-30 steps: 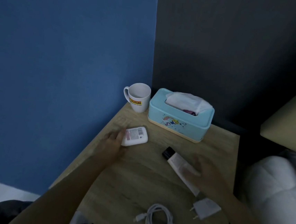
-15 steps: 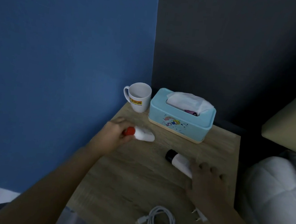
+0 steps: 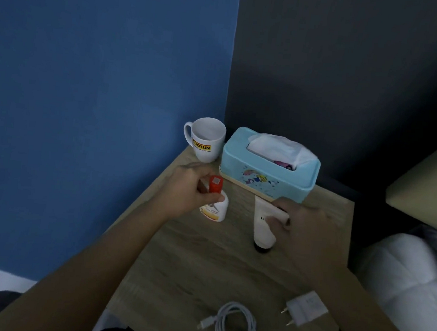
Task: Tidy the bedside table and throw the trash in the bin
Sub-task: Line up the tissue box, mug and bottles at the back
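Observation:
On the wooden bedside table point(image 3: 192, 264), my left hand point(image 3: 188, 189) grips a small white bottle with a red cap point(image 3: 215, 205) and holds it upright, its base near the tabletop. My right hand point(image 3: 297, 221) holds a white cream tube point(image 3: 262, 228) by its flat end, standing it on its black cap. Both stand just in front of the light-blue tissue box point(image 3: 267, 170). A white mug point(image 3: 206, 139) stands at the back left corner.
A coiled white cable point(image 3: 234, 327) and a white charger plug point(image 3: 305, 308) lie near the table's front edge. The blue wall is to the left, a dark wall behind. White bedding point(image 3: 409, 277) and a headboard lie to the right.
My left hand has turned the bottle from lying flat to upright. My right hand has picked up the tube, moved it toward the tissue box and stood it on its cap.

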